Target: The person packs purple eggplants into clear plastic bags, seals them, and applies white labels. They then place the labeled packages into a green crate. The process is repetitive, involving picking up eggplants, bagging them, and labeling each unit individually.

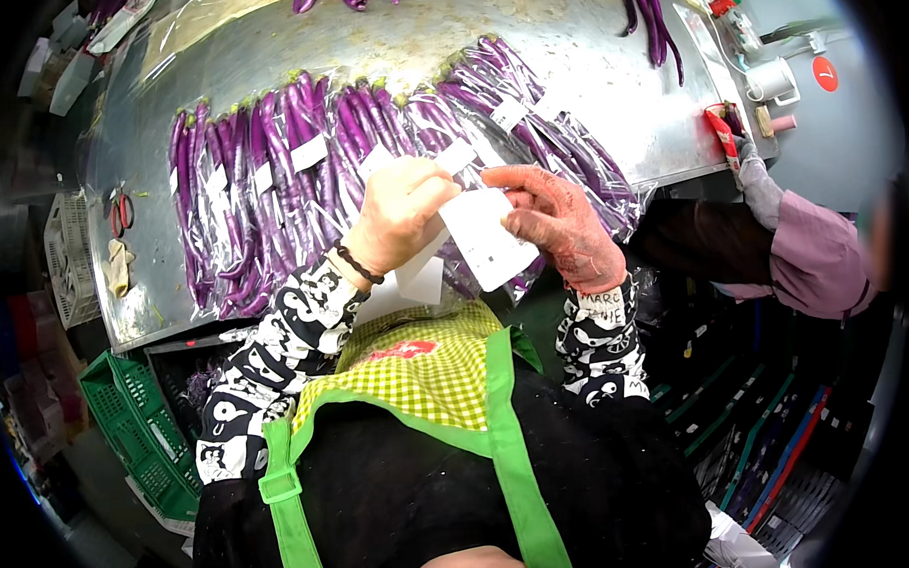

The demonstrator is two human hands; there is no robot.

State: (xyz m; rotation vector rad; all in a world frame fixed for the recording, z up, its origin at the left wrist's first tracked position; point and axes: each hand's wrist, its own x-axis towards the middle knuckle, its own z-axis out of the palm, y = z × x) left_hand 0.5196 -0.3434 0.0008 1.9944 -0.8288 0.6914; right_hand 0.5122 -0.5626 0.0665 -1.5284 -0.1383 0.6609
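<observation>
My left hand [403, 211], bare with a dark braided band at the wrist, pinches the upper left edge of a strip of white paper labels [487, 241]. My right hand [565, 224], in a worn reddish rubber glove, grips the strip's right side between thumb and fingers. The front label bears small print. Folds of the same strip [423, 283] hang below my left hand, in front of my apron [420, 360]. Just beyond both hands lie long purple eggplants in clear plastic bags [269, 140], side by side, several with white labels [309, 152] on them.
Red-handled scissors [122, 214] and a crumpled glove [119, 267] lie at the metal table's [386, 42] left side. Loose eggplants [657, 29] rest at the far right. Another person's gloved hand [757, 179] is by a red packet [722, 133]. Green crates [133, 430] stand below left.
</observation>
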